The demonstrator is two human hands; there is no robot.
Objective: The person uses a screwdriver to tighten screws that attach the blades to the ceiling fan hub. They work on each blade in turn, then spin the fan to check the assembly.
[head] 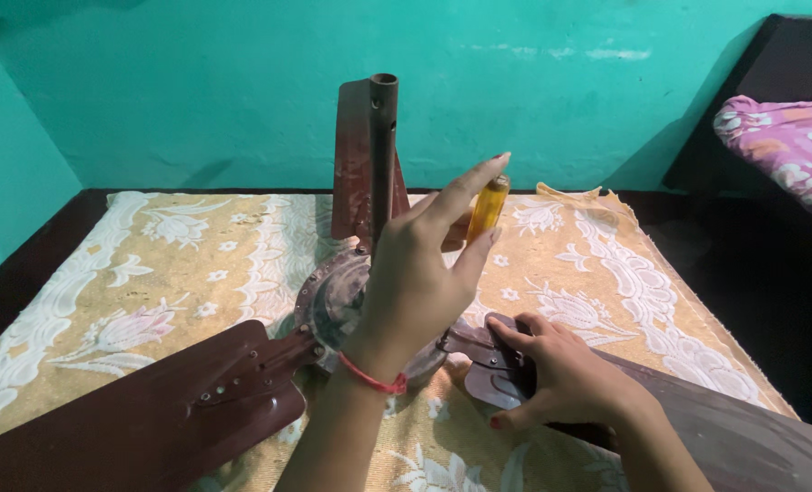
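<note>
Maroon fan blade [151, 419], yellow floral blanket [606, 273], teal wall [196, 82].

My left hand [415, 282] crosses above the fan motor [333, 301], blocking it. The upright blade [360, 164] walls off the far side. Cloth [151, 264] on my left lies open; blades [151, 410] fill the near edge.

- The ceiling fan [351, 301] lies on the cloth [606, 273] covering the bed [23, 273].
- One blade [151, 410] reaches left, another blade [743, 437] right, a third blade [356, 155] stands behind.
- The pillow [788, 146] lies far right.
</note>
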